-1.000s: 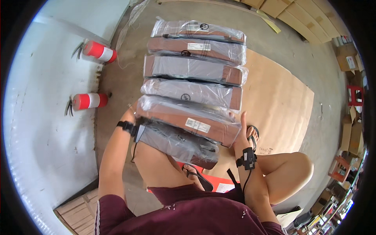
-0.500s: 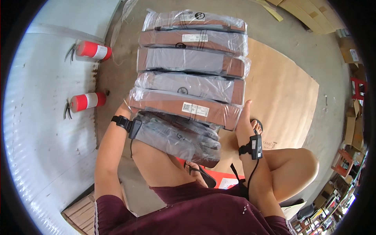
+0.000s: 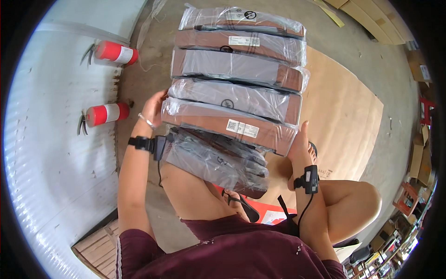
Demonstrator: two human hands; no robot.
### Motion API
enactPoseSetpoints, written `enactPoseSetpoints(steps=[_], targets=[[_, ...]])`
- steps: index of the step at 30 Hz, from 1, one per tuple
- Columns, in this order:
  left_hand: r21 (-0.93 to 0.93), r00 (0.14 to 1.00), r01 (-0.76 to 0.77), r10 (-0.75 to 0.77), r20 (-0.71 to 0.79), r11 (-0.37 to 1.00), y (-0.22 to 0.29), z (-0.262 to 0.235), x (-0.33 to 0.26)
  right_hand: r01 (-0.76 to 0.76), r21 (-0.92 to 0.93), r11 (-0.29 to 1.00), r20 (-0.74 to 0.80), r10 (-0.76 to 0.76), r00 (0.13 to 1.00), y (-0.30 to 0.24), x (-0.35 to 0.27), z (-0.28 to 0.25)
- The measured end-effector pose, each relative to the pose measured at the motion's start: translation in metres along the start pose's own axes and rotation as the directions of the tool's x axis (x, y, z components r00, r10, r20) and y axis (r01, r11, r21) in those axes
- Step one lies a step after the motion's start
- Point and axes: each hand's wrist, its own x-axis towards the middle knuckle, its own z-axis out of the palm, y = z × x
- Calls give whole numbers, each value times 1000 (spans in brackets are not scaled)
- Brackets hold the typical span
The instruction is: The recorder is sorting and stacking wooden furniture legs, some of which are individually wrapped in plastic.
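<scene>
Six or so plastic-wrapped flat packages (image 3: 234, 88), perhaps more, are rising closer to the camera than a moment ago; left hand (image 3: 153, 108) and right hand (image 3: 299, 146) are gripping the stack's ends above the lap.

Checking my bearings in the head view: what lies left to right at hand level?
Lower red fire extinguisher → left hand → brown plastic-wrapped flat package held between both hands → right hand → plywood sheet.

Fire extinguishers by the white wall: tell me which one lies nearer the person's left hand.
The lower fire extinguisher, just beyond the left hand. The other fire extinguisher lies farther up along the white wall.
</scene>
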Motion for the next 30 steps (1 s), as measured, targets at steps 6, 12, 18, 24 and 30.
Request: enactPoseSetpoints(steps=[6, 12, 18, 24, 30], targets=[[269, 997, -72, 58, 60, 961, -4, 47, -61, 288, -394, 873, -191, -384, 904, 13, -27, 4], [662, 985, -171, 152, 86, 730, 2, 58, -57, 537, -748, -390, 655, -565, 502, 30, -75, 42], [486, 987, -159, 123, 105, 859, 10, 41, -70, 316, -706, -634, 685, -498, 531, 40, -82, 57], [675, 969, -245, 189, 157, 696, 0, -24, -43, 426, -681, -595, 724, -464, 510, 38, -85, 52], [786, 923, -315, -18, 383, 532, -28, -38, 3, 459, -703, -543, 708, -478, 519, 21, -73, 24]])
